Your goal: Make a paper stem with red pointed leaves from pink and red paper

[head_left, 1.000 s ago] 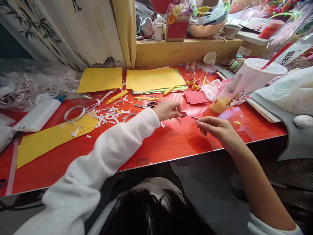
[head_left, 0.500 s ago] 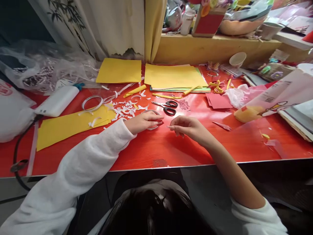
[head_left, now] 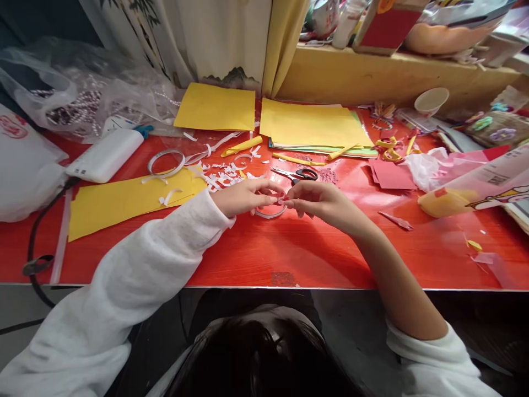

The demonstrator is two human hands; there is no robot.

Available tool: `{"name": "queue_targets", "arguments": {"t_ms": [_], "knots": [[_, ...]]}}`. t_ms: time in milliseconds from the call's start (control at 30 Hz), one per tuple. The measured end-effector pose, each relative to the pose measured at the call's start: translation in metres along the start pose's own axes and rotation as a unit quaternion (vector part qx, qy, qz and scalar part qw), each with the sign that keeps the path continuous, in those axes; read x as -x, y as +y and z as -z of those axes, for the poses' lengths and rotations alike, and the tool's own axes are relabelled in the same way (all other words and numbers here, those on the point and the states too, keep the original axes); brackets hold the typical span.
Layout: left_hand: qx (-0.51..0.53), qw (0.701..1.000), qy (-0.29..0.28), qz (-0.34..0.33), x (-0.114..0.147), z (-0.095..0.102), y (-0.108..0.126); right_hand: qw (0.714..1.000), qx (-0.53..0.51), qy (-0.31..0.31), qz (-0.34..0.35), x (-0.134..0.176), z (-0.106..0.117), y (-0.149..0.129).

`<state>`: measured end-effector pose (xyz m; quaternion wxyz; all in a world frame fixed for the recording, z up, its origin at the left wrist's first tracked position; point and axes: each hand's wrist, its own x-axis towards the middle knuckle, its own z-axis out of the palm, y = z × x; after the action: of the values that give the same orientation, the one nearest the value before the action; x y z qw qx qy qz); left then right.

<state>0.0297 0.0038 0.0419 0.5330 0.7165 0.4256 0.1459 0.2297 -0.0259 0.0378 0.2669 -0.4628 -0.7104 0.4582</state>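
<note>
Just above the red tabletop, my left hand (head_left: 248, 197) pinches a small reddish piece (head_left: 280, 199), perhaps paper. The fingertips of my right hand (head_left: 320, 199) are closed together at the right end of the same piece; whether they grip it or something tiny of their own is unclear. A roll of tape (head_left: 268, 215) lies under the fingers, partly hidden by them. Right behind the hands are black-handled scissors (head_left: 305, 174), their lower handle covered by my right hand. Small white paper scraps (head_left: 223, 175) lie scattered beyond my left hand.
Yellow sheets (head_left: 124, 207) lie at left with another tape roll (head_left: 166, 164). More yellow paper (head_left: 306, 122) is stacked at the back. A white power bank (head_left: 105, 155) and plastic bags stand left. Red paper squares (head_left: 392, 174) and a drink cup (head_left: 475, 184) are at right.
My right hand has moved left to meet my left hand at the small reddish piece. The left hand has lifted it slightly off the tape roll. The view has shifted a little.
</note>
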Motion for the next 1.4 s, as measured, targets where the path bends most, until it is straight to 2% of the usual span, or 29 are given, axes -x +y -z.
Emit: {"name": "queue_targets", "arguments": {"t_ms": [100, 200, 400, 567, 767, 1000, 1400], "knots": [[0.086, 0.996, 0.002, 0.005, 0.001, 0.002, -0.004, 1.000, -0.016, 0.000, -0.019, 0.002, 0.004, 0.005], [0.108, 0.994, 0.011, -0.010, 0.002, 0.002, -0.003, 0.999, -0.040, 0.008, -0.027, 0.005, 0.007, 0.006], [0.050, 0.995, 0.067, -0.056, 0.001, -0.002, -0.003, 0.996, -0.080, 0.011, -0.037, 0.005, 0.000, 0.002], [0.027, 0.993, 0.085, -0.081, -0.003, -0.006, -0.007, 0.993, -0.105, 0.027, -0.042, 0.003, -0.009, 0.003], [0.042, 0.991, 0.076, -0.100, -0.006, -0.009, -0.013, 0.993, -0.099, 0.044, -0.053, 0.002, -0.011, 0.005], [0.015, 0.993, 0.071, -0.095, -0.007, -0.010, -0.013, 0.995, -0.080, 0.044, -0.032, 0.002, -0.013, 0.009], [0.012, 0.992, 0.070, -0.105, -0.006, -0.012, -0.013, 0.994, -0.087, 0.034, -0.054, 0.002, -0.013, 0.008]]}}
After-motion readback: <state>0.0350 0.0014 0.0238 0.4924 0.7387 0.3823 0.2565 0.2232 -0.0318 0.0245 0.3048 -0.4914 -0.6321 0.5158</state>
